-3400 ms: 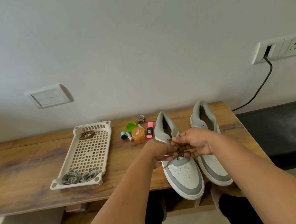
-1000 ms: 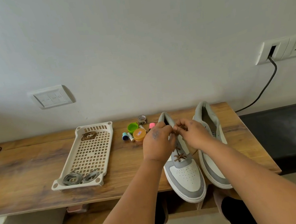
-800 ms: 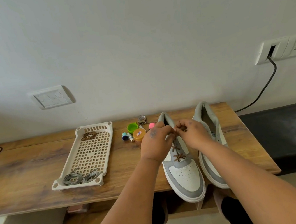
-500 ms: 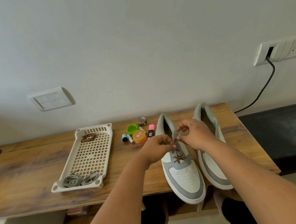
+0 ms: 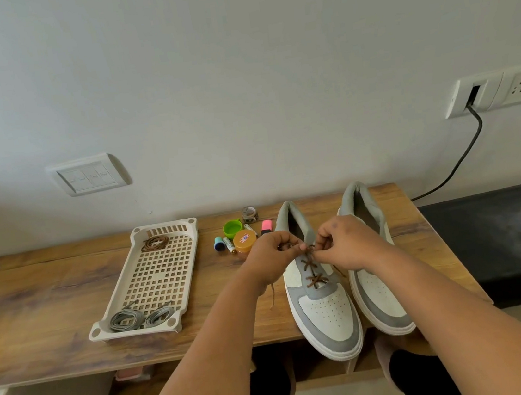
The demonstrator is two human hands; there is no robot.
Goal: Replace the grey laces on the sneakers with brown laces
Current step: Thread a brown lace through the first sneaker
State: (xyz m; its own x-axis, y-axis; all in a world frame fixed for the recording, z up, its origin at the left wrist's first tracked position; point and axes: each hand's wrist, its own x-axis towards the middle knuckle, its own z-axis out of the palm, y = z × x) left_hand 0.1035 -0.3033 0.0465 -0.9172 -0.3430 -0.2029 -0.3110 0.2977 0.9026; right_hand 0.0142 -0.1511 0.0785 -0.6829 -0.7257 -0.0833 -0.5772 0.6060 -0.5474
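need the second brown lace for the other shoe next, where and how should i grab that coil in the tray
Pinch the brown coil across its bundled middle, coming straight down from above. It lies flat on the tray floor at the far end, close to the back wall, so a sideways approach looks blocked. A grip over all the loops should lift it as one bundle. Both the left hand and right hand are busy on the lace.

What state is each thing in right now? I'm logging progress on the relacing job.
Left sneaker: partly laced.
Brown lace: crossed through the lower eyelets, ends pinched.
Left hand: pinching the lace.
Right hand: pinching the lace.
Right sneaker: no lace visible.
Grey laces: coiled at the near end of the tray.
Spare brown lace: coiled at the tray's far end.
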